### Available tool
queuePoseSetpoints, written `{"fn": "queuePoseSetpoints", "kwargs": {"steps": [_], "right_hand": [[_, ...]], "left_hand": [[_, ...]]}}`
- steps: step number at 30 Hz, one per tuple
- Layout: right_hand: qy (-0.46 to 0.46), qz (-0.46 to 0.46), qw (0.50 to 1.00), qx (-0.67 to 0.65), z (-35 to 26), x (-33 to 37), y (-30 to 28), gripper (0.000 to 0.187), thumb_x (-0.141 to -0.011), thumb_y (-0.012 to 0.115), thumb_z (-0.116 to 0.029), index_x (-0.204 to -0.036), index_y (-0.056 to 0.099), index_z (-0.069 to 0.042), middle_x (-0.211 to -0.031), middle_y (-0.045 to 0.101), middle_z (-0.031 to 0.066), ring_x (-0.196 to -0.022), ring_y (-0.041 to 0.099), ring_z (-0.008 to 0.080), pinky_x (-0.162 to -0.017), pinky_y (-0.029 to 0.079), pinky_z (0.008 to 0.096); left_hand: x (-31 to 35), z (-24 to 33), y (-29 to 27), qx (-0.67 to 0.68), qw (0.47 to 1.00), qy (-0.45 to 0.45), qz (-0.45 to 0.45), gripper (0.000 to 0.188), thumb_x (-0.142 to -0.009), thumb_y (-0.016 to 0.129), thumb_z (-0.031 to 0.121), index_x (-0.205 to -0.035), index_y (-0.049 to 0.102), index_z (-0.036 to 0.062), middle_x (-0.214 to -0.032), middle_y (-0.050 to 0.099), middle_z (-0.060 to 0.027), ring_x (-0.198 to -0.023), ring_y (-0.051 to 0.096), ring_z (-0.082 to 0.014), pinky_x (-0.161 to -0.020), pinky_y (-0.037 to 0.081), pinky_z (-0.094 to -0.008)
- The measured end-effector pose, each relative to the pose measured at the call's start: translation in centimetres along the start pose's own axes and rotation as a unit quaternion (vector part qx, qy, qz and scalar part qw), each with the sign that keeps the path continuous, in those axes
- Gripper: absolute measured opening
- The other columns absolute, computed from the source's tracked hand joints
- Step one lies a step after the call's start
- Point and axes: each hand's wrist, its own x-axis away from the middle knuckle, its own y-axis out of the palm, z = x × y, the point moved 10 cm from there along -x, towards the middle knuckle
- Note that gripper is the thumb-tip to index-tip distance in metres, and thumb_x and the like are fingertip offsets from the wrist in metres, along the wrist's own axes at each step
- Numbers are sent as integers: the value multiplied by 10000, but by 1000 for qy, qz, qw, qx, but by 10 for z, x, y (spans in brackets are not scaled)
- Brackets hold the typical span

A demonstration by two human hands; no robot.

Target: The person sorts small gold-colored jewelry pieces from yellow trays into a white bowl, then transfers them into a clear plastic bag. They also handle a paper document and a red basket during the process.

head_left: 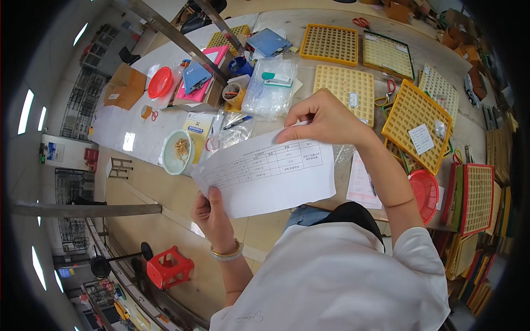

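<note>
**White sheet held up with both hands over the desk**

White paper sheet [270, 174] with a printed table on it was up in the air between both hands, tilted a bit, just above the near edge of the desk [138, 138]. The left hand [212, 212] had its fingers [205, 207] closed on the sheet's lower left corner, a gold bangle [226, 254] on that wrist. The right hand [326, 118] pinched the top edge near the right side, fingers closed on the paper, thumb underneath.

Behind the sheet the desk was pretty cluttered. A pale green bowl [178, 151] with something golden in it sat just left of the sheet, and a clear bag [270, 88] with a teal stapler-looking thing on top lay further back. Several yellow grid trays [345, 88] were spread over the far and right side, one propped up at an angle [414, 124] with a small paper slip on it. A red round basket [425, 193] was near the right elbow, and a red lid [160, 83] sat at the far left. On the floor lower left stood a red stool [170, 267].
</note>
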Motion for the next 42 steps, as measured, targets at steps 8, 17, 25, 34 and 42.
{"fn": "queuePoseSetpoints", "kwargs": {"steps": [8,17,25,34,42], "right_hand": [[-7,-3,1000,3,-4,-1,-1,304,-666,762,-349,-646,662,-62,-493,418,-18,-483,353,75,-458,278,230],[-17,0,1000,10,-10,0,-4,304,-671,759,-347,-646,662,-60,-493,420,-21,-481,352,73,-454,273,233],[-24,9,999,-20,-11,-1,-4,273,-693,751,-308,-696,668,-49,-500,446,-29,-494,377,56,-457,292,225],[49,23,991,-126,13,19,-8,332,-765,707,-265,-588,522,-52,-496,456,-37,-422,399,25,-402,293,189],[67,61,980,-179,7,33,-11,335,-829,640,-235,-587,495,-55,-501,453,-40,-431,399,14,-387,300,182]], "left_hand": [[0,4,-3,2,1000,12,5,228,-878,571,171,-871,601,-55,-799,607,-25,-708,492,-51,-650,389,-185],[0,6,-1,11,1000,12,-3,234,-878,574,176,-877,602,-57,-813,620,-40,-721,510,-57,-661,398,-190],[1,7,-3,23,1000,13,4,233,-880,569,171,-894,597,-60,-833,623,-52,-725,520,-61,-666,407,-192],[-1,15,-15,56,997,33,38,225,-887,555,153,-946,584,-62,-878,625,-70,-757,555,-80,-683,441,-204],[-1,17,-18,70,996,47,25,230,-891,548,148,-974,575,-65,-903,623,-78,-777,562,-90,-697,445,-209]]}}
